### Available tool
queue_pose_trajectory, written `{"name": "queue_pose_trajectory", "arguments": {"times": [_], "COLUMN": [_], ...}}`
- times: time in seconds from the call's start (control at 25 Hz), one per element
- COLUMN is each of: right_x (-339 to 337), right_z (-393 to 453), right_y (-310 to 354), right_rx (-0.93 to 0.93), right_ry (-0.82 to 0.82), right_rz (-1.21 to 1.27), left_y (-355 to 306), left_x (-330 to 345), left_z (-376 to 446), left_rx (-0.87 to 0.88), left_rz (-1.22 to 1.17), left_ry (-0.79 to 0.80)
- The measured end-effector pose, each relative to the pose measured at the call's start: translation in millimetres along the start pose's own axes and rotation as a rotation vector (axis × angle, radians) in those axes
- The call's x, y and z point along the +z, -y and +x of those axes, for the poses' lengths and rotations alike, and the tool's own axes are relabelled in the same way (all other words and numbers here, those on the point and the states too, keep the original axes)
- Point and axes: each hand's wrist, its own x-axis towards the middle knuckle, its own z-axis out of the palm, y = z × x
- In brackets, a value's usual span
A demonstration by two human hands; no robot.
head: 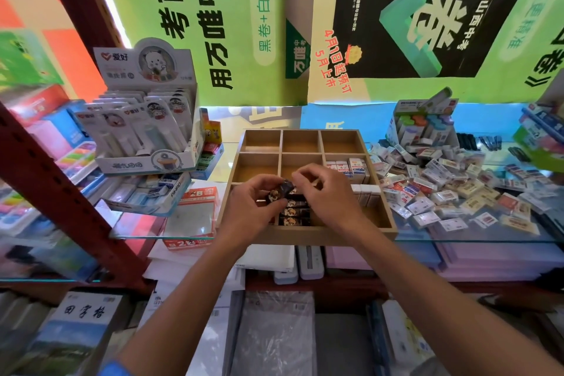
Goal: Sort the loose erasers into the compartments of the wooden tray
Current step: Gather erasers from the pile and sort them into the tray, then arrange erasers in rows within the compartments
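Over wooden tray (385, 217) — left hand (251, 204) pinches dark eraser (282, 190), long axis tilted up-right; right hand (324, 192) fingers curled, grip unclear.

You get a bright, evenly lit frame with saturated colours. A strong white flare runs down the upper left beside the red shelf post (70, 6). The glass shelf (457, 239) mirrors pale light along its front edge. Shadows are soft and short inside the wooden tray (305, 236). The centre is fairly sharp; the left edge and lower corners smear and bend, and straight lines bow from the wide lens.
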Motion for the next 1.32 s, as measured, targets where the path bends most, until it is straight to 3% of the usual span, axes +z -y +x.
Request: {"name": "queue_pose_trajectory", "arguments": {"times": [0.08,0.16,0.28,0.36,0.44,0.52,0.64,0.96,1.08,1.2,1.32], "right_x": [-5,-7,-11,-14,-13,-8,-1,-6,-14,-42,-84], "right_z": [-7,-10,-8,-6,-5,-6,-7,-10,-21,-51,-91], "right_y": [9,10,2,-2,-4,-5,-5,-9,-11,-41,-88], "right_rx": [0.080,0.042,0.094,0.075,-0.073,-0.166,-0.204,-0.144,-0.224,-0.206,-0.081], "right_ry": [0.112,0.194,0.168,0.181,0.186,0.129,0.051,0.062,-0.021,-0.210,-0.387], "right_rz": [0.265,0.228,0.176,-0.039,-0.438,-0.601,-0.594,-0.572,-0.500,-0.305,-0.211], "left_y": [0,0,2,1,-2,-2,-1,-1,-9,-18,-32], "left_x": [3,3,3,7,11,15,16,29,35,59,119], "left_z": [-1,-1,0,0,1,2,5,10,4,-13,-21], "left_rx": [0.039,0.059,0.040,0.032,0.018,0.008,0.008,0.007,0.017,0.216,0.564], "left_rz": [0.021,0.025,0.037,0.115,0.204,0.294,0.382,0.503,0.524,0.635,0.730], "left_ry": [-0.030,-0.041,-0.070,-0.138,-0.172,-0.147,-0.111,-0.144,-0.189,-0.287,-0.164]}}
